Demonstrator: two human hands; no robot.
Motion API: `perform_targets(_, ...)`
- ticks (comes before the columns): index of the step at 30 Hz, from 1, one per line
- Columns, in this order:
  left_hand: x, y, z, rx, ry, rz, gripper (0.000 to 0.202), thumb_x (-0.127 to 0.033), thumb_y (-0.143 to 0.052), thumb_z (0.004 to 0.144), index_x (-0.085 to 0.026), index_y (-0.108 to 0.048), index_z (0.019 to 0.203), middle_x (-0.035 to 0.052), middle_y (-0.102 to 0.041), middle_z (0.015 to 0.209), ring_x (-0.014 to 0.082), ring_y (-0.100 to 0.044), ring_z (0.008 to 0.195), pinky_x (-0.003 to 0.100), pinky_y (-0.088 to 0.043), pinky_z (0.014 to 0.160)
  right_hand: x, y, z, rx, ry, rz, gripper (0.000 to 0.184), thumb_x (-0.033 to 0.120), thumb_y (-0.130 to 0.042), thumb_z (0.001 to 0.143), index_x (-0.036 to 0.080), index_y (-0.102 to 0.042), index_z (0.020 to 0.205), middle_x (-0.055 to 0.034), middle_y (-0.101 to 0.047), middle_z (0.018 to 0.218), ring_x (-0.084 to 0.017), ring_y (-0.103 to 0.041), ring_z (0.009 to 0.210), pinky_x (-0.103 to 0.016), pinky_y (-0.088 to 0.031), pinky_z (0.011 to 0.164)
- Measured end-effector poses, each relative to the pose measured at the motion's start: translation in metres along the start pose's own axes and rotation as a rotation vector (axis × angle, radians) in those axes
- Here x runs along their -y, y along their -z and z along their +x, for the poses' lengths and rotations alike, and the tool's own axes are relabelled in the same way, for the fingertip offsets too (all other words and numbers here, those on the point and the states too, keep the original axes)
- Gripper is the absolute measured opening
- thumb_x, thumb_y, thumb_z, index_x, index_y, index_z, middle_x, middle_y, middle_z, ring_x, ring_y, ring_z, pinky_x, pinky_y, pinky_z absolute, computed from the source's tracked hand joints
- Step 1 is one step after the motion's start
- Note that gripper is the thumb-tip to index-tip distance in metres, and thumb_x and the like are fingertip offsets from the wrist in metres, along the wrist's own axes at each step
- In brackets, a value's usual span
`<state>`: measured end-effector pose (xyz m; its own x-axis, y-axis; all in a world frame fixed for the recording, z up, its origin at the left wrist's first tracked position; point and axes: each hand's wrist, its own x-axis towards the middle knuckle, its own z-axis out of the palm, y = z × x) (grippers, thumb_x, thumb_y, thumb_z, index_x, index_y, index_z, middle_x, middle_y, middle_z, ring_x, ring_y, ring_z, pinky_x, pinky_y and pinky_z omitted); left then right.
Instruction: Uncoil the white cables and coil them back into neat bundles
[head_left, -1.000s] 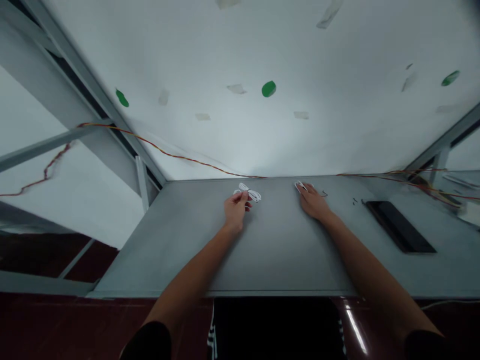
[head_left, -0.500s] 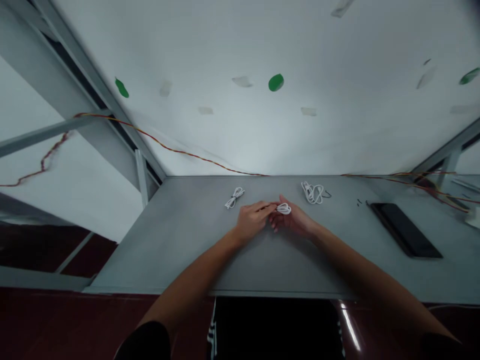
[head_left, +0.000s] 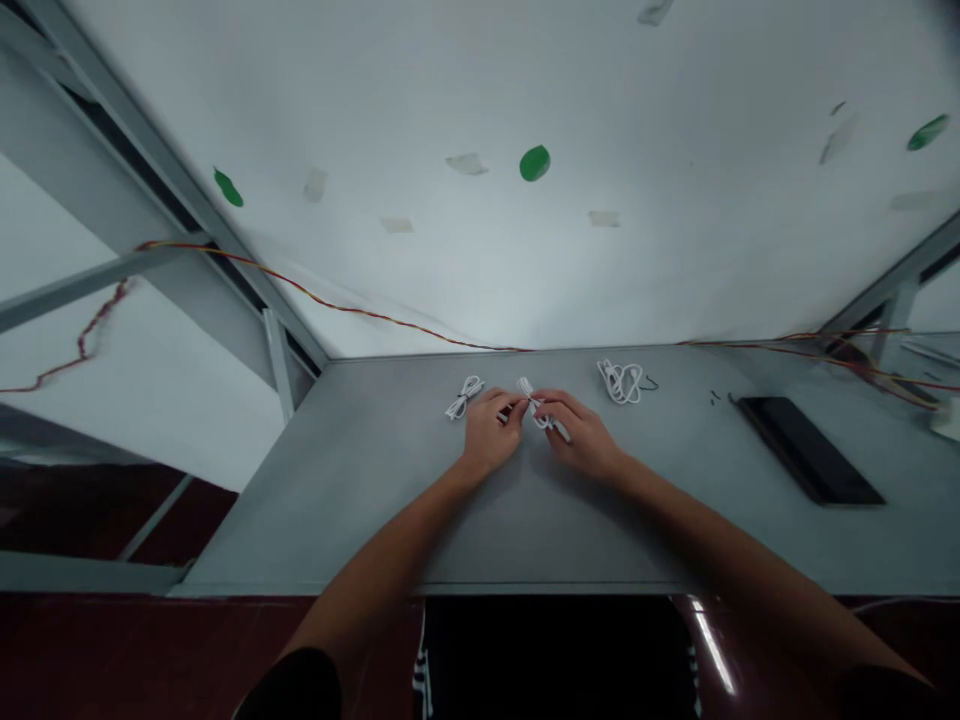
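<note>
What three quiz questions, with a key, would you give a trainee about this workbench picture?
1. True or false: the left hand and the right hand both grip the same white cable.
2. How many other white cable bundles lie on the grey table, not in the hands?
3. The black flat slab lies: A) on the person's left, B) on the person's right, C) between the hands.
Key: 1 true. 2 two: the tied bundle and the loose coil. 3 B.
</note>
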<state>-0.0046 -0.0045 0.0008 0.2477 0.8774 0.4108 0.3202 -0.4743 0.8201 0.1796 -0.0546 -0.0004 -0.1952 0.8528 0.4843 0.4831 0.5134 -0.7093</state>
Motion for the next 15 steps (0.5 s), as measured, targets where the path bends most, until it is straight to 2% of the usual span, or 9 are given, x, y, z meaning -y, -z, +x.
perform_targets(2,-0.002,0.000,0.001,0.000,0.074,-0.103,0.025,-0.039,-0.067,0.094,-0.021,-0.077,0.081,0.0061,-0.071,0.083,0.0145,-0.063,0.064,0.026,-0.049,0.059,0.003,-0.001,0.001,0.023,-0.065,0.124,0.019,0.035,-0.070,0.091,0.024,-0.070,0.107,-0.0139,-0.061,0.145,-0.026,-0.064,0.129,-0.045,-0.055,0.107)
perform_targets(4,-0.004,-0.001,0.000,0.024,0.107,-0.173,0.026,-0.041,-0.068,0.093,-0.020,-0.076,0.081,0.0063,-0.072,0.085,0.0146,-0.065,0.064,0.025,-0.049,0.057,0.000,-0.002,0.004,-0.007,-0.206,0.275,0.027,0.045,-0.076,0.088,0.022,-0.070,0.101,-0.0152,-0.058,0.148,-0.025,-0.069,0.119,-0.041,-0.060,0.098)
perform_targets(6,-0.005,-0.004,-0.002,0.055,0.115,-0.219,0.027,-0.043,-0.069,0.092,-0.020,-0.076,0.083,0.0073,-0.072,0.090,0.0147,-0.067,0.065,0.025,-0.050,0.055,-0.006,-0.004,0.006,-0.058,-0.350,0.389,0.037,0.053,-0.079,0.084,0.021,-0.070,0.102,-0.0150,-0.063,0.141,-0.022,-0.073,0.103,-0.039,-0.062,0.087)
perform_targets(8,-0.006,-0.007,-0.004,0.084,0.145,-0.275,0.028,-0.046,-0.070,0.091,-0.019,-0.075,0.083,0.0075,-0.072,0.091,0.0144,-0.066,0.063,0.025,-0.050,0.052,-0.013,-0.004,0.008,-0.085,-0.427,0.444,0.052,0.055,-0.084,0.078,0.023,-0.067,0.116,-0.0126,-0.071,0.125,-0.021,-0.074,0.092,-0.039,-0.062,0.083)
perform_targets(10,-0.007,-0.008,-0.005,0.144,0.230,-0.368,0.031,-0.050,-0.074,0.087,-0.020,-0.073,0.080,0.0054,-0.069,0.080,0.0147,-0.064,0.060,0.024,-0.049,0.049,-0.017,-0.003,0.009,-0.089,-0.420,0.428,0.063,0.052,-0.086,0.076,0.024,-0.064,0.128,-0.0092,-0.076,0.111,-0.022,-0.074,0.092,-0.041,-0.061,0.087)
perform_targets(12,-0.006,-0.007,-0.003,0.224,0.362,-0.511,0.037,-0.055,-0.079,0.082,-0.020,-0.071,0.079,0.0031,-0.065,0.071,0.0151,-0.062,0.059,0.024,-0.047,0.046,-0.018,-0.001,0.008,-0.086,-0.375,0.356,0.056,0.050,-0.081,0.081,0.024,-0.065,0.129,-0.0085,-0.077,0.107,-0.023,-0.075,0.099,-0.042,-0.059,0.093)
perform_targets(15,-0.008,-0.002,0.000,0.348,0.540,-0.706,0.044,-0.057,-0.086,0.073,-0.017,-0.070,0.080,0.0039,-0.064,0.074,0.0155,-0.063,0.061,0.024,-0.046,0.047,-0.016,0.002,0.006,-0.118,-0.322,0.227,0.042,0.046,-0.071,0.091,0.025,-0.067,0.128,-0.0093,-0.078,0.111,-0.025,-0.075,0.103,-0.043,-0.060,0.093)
